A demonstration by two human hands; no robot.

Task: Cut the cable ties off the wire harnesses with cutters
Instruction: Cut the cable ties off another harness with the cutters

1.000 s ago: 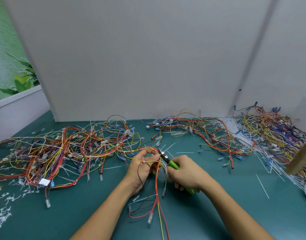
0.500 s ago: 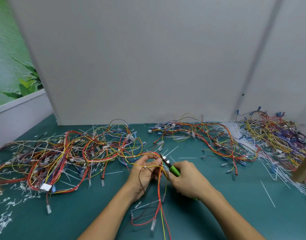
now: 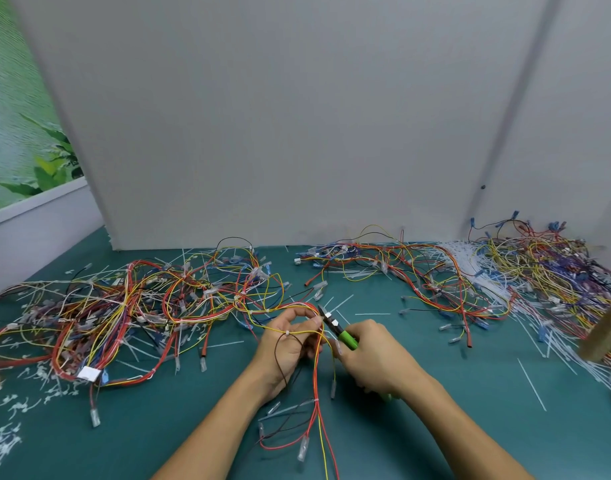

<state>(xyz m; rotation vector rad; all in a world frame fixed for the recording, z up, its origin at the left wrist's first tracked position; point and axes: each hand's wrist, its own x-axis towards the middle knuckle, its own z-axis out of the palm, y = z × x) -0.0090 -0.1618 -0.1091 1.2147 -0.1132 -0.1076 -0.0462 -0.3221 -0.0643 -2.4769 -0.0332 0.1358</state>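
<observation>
**While the cutters (image 3: 336,328) touch the wire loop (image 3: 316,372), little moves**

Since a second ago both hands have kept their grip. The left hand (image 3: 286,346) still pinches the red and yellow wire loop between thumb and fingertips, with a white cable tie (image 3: 287,332) on the yellow strand across its fingers. The right hand (image 3: 375,363) stays wrapped round the green-handled cutters, whose nose rests against the loop beside the left fingertips. Tangled wire heaps (image 3: 124,313) lie behind on the green surface (image 3: 453,393).
</observation>
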